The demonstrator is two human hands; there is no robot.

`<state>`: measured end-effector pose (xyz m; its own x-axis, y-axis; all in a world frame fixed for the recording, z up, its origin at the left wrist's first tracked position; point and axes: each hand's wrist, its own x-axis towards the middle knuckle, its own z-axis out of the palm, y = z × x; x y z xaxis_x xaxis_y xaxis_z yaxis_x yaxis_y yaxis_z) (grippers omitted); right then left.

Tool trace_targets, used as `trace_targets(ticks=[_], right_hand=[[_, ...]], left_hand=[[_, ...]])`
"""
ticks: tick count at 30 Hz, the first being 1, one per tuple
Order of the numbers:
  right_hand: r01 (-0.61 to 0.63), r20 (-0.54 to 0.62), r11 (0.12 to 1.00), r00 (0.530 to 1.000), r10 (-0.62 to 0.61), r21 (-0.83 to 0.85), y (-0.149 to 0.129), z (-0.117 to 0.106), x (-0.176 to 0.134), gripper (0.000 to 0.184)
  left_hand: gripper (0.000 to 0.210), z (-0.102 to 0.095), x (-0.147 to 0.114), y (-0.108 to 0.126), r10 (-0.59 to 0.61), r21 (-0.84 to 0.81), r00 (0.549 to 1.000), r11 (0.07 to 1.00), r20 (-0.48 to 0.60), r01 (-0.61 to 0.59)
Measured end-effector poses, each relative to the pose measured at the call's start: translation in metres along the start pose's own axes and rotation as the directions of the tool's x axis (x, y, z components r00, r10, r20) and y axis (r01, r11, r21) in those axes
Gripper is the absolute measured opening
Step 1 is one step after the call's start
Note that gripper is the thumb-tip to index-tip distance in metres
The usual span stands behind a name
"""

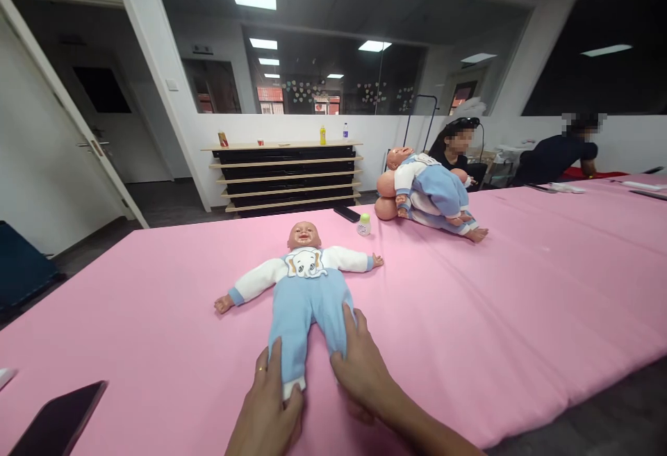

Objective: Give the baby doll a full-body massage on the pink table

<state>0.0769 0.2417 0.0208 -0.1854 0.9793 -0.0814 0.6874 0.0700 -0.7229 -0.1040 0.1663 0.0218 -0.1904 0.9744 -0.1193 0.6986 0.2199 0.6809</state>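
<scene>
A baby doll point(313, 296) lies face up on the pink-covered table, head away from me and arms spread wide. It wears light blue trousers and a white top with an elephant face on the chest. My left hand point(268, 400), with a ring on one finger, is closed around the lower leg on the left, near the white cuff. Higher up, around the knee of the other leg, my right hand point(362, 359) grips with fingers on top and thumb on the inner side. That leg's foot is hidden behind my right hand.
Several similar dolls point(430, 188) are piled at the back right. Beyond the doll's head are a small bottle point(364, 225) and a black phone point(347, 214). Another phone point(60, 418) lies front left. Two people sit past the table point(500, 317), near a low shelf point(286, 174).
</scene>
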Motion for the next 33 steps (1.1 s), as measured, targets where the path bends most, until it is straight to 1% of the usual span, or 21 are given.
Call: trace_targets(ticks=[2,5,8,10,12,14,15,16,18,20,22,23,24,25,27,28,29,30,31,32,33], right_hand=[[0.006,0.015,0.999,1.0,-0.005,-0.037,0.004,0.001,0.0,0.09],[0.015,0.043,0.998,0.999,-0.012,-0.069,0.008,-0.008,0.003,0.087],[0.028,0.073,0.996,0.997,-0.021,-0.087,0.009,-0.017,0.008,0.086],[0.021,0.112,0.996,0.994,-0.011,-0.084,0.008,-0.019,0.012,0.086],[0.014,0.141,0.997,0.99,-0.004,-0.07,0.007,-0.018,0.013,0.088],[0.034,0.155,0.998,0.988,-0.025,-0.051,0.006,-0.018,0.013,0.088],[0.052,0.16,0.998,0.986,-0.044,-0.046,0.006,-0.02,0.011,0.088],[0.077,0.167,0.996,0.984,-0.069,-0.042,0.006,-0.024,0.01,0.087],[0.145,0.178,0.989,0.974,-0.138,-0.028,0.007,-0.036,0.01,0.08],[0.171,0.144,0.985,0.976,-0.166,-0.022,0.012,-0.052,0.015,0.073],[0.134,0.067,0.99,0.989,-0.131,-0.037,0.019,-0.066,0.03,0.07],[0.104,0.021,0.993,0.994,-0.103,-0.052,0.023,-0.072,0.04,0.071],[0.082,-0.023,0.994,0.996,-0.084,-0.066,0.027,-0.076,0.052,0.07],[0.081,-0.068,0.994,0.994,-0.086,-0.079,0.031,-0.08,0.066,0.068],[0.123,-0.171,0.987,0.975,-0.14,-0.108,0.04,-0.083,0.097,0.062],[0.152,-0.23,0.981,0.957,-0.178,-0.124,0.045,-0.084,0.114,0.059],[0.181,-0.288,0.973,0.933,-0.216,-0.143,0.051,-0.085,0.132,0.057],[0.206,-0.341,0.965,0.906,-0.25,-0.161,0.057,-0.087,0.151,0.055],[0.226,-0.385,0.957,0.879,-0.28,-0.18,0.063,-0.088,0.171,0.053],[0.246,-0.422,0.948,0.852,-0.311,-0.202,0.07,-0.091,0.192,0.052],[0.267,-0.449,0.936,0.824,-0.344,-0.228,0.078,-0.093,0.214,0.053]], left_hand=[[0.07,-0.001,0.0,0.001,-0.007,0.062,1.0,0.998,0.008,0.006],[0.069,-0.007,0.004,-0.003,-0.006,0.133,1.0,0.991,0.0,0.006],[0.07,-0.011,0.009,-0.011,-0.024,0.158,0.998,0.987,0.065,0.014],[0.07,-0.008,0.011,-0.015,-0.028,0.161,0.995,0.987,0.096,0.013],[0.07,0.0,0.013,-0.019,-0.028,0.162,0.995,0.987,0.095,0.012],[0.073,0.003,0.012,-0.023,-0.031,0.169,0.994,0.985,0.108,0.013],[0.075,0.001,0.012,-0.025,-0.031,0.182,0.993,0.983,0.116,0.009],[0.078,-0.003,0.011,-0.026,-0.022,0.198,0.992,0.98,0.122,-0.002],[0.081,-0.022,0.014,-0.025,0.018,0.223,0.995,0.974,0.101,-0.04],[0.078,-0.046,0.022,-0.016,0.057,0.205,0.998,0.977,0.014,-0.059],[0.072,-0.068,0.04,0.002,0.073,0.118,0.995,0.991,-0.067,-0.065],[0.068,-0.076,0.052,0.015,0.094,0.046,0.992,0.995,-0.079,-0.09],[0.064,-0.079,0.066,0.029,0.127,-0.04,0.99,0.991,-0.064,-0.13],[0.06,-0.079,0.082,0.043,0.156,-0.139,0.986,0.977,-0.052,-0.162],[0.053,-0.067,0.12,0.074,0.218,-0.372,0.976,0.904,-0.021,-0.21],[0.051,-0.056,0.14,0.09,0.257,-0.515,0.967,0.829,0.002,-0.219],[0.05,-0.043,0.163,0.105,0.286,-0.67,0.958,0.712,0.006,-0.209],[0.051,-0.028,0.186,0.119,0.289,-0.796,0.957,0.584,0.019,-0.161],[0.05,-0.013,0.209,0.133,0.27,-0.883,0.96,0.464,0.069,-0.067],[0.05,0.003,0.233,0.146,0.264,-0.933,0.954,0.357,0.142,0.04],[0.051,0.018,0.257,0.158,0.275,-0.953,0.937,0.269,0.213,0.138]])
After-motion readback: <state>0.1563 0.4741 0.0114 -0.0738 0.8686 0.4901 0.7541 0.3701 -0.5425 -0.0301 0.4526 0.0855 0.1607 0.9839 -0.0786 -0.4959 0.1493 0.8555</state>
